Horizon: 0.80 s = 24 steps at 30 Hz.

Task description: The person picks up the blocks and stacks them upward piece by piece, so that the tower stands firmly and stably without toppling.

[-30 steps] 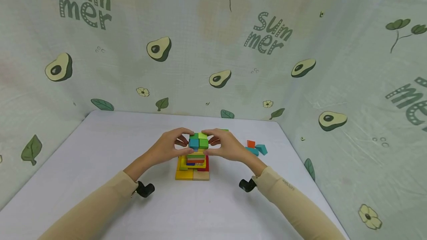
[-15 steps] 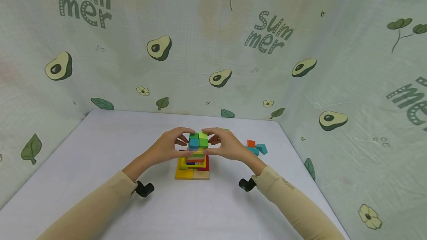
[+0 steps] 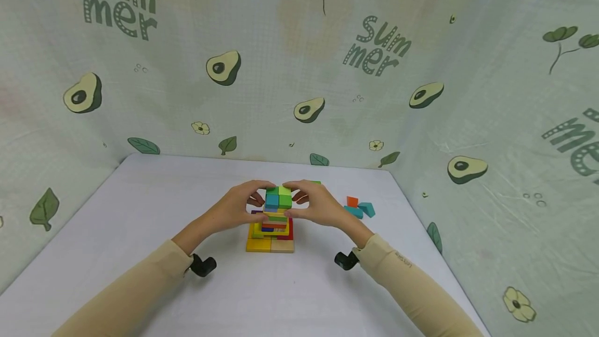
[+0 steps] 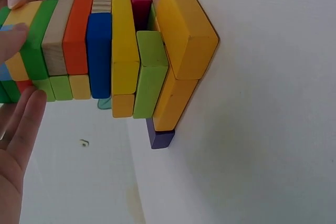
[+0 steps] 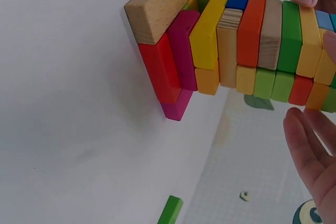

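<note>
A tower of coloured wooden blocks (image 3: 275, 225) stands on the white table, stepped wide at its base and narrow above. Near its top my left hand (image 3: 239, 204) holds the left side, thumb at the front and fingers toward the back. On the opposite side my right hand (image 3: 319, 205) holds it the same way. Between the hands show a blue cube (image 3: 272, 201) and a green cube (image 3: 285, 202), with lighter green tops behind them. In the left wrist view, yellow base planks (image 4: 181, 30) lie under layers including an orange-red block (image 4: 76, 35). The tower's back is mostly hidden.
Right of the tower lie several loose blocks, including an orange one (image 3: 352, 202) and teal ones (image 3: 367, 209). A loose green block (image 5: 170, 210) lies behind the right hand. A printed cloth (image 3: 262, 134) hangs around the table's back and sides.
The left thumb has slid slightly left along the tower's front. Both hands otherwise stay at the upper tower, and the blocks look the same.
</note>
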{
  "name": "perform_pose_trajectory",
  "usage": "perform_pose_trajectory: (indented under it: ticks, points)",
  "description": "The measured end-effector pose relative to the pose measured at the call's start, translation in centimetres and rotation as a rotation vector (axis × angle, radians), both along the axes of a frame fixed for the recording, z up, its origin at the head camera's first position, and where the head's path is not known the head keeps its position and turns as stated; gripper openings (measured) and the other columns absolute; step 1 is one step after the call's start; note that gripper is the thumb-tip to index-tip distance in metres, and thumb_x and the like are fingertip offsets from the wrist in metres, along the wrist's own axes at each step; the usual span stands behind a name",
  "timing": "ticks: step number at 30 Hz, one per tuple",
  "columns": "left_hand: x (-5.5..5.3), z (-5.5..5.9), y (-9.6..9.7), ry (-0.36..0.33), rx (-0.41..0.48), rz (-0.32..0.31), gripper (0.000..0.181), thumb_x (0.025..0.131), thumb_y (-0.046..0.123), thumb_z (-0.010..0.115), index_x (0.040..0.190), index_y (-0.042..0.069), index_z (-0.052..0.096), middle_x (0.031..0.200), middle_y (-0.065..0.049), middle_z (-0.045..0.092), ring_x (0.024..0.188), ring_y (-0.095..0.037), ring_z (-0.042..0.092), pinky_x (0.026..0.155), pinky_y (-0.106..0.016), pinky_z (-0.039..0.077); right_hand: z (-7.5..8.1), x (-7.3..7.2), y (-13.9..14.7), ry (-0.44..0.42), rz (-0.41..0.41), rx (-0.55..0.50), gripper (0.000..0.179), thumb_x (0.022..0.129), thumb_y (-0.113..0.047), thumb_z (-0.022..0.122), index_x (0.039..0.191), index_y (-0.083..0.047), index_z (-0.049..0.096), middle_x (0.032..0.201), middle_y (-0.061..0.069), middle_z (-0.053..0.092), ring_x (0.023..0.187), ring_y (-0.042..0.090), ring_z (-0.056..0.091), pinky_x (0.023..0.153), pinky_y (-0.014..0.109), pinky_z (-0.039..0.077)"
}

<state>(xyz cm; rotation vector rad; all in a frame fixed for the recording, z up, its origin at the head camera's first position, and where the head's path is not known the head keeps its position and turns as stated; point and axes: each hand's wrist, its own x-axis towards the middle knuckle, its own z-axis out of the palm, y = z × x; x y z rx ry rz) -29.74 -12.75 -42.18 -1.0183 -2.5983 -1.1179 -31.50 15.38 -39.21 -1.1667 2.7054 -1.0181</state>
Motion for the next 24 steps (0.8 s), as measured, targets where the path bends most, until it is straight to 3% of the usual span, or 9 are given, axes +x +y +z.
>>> perform_pose_trajectory:
  ticks: [8,14,24]
  points:
    - [-0.05,-0.1,0.06,-0.005,0.03,0.034,0.066,0.095,0.035,0.083,0.151,0.015,0.055,0.133,0.0,0.066,0.102,-0.01,0.068,0.094,-0.031,0.061,0.04,-0.02,0.0,-0.023,0.027,-0.002,0.071,0.094,-0.028,0.084,0.155,-0.01,0.053,0.145,0.004,0.063,0.118,0.03,0.068,0.1,0.038,0.06]
    - [-0.12,-0.09,0.11,0.009,0.034,0.041,0.065,0.097,0.035,0.08,0.151,0.009,0.056,0.133,-0.002,0.067,0.102,-0.012,0.069,0.094,-0.033,0.062,0.05,0.0,-0.12,-0.012,0.015,-0.008,0.066,0.095,-0.029,0.083,0.153,-0.012,0.055,0.145,0.004,0.063,0.118,0.03,0.069,0.1,0.037,0.06]
    - [0.21,0.21,0.11,0.003,0.037,0.031,0.065,0.098,0.034,0.079,0.152,0.009,0.056,0.135,-0.005,0.067,0.104,-0.014,0.069,0.095,-0.036,0.062,0.43,-0.05,-0.18,-0.02,0.02,-0.005,0.066,0.094,-0.029,0.084,0.151,-0.011,0.056,0.144,0.006,0.063,0.118,0.034,0.069,0.1,0.038,0.06]
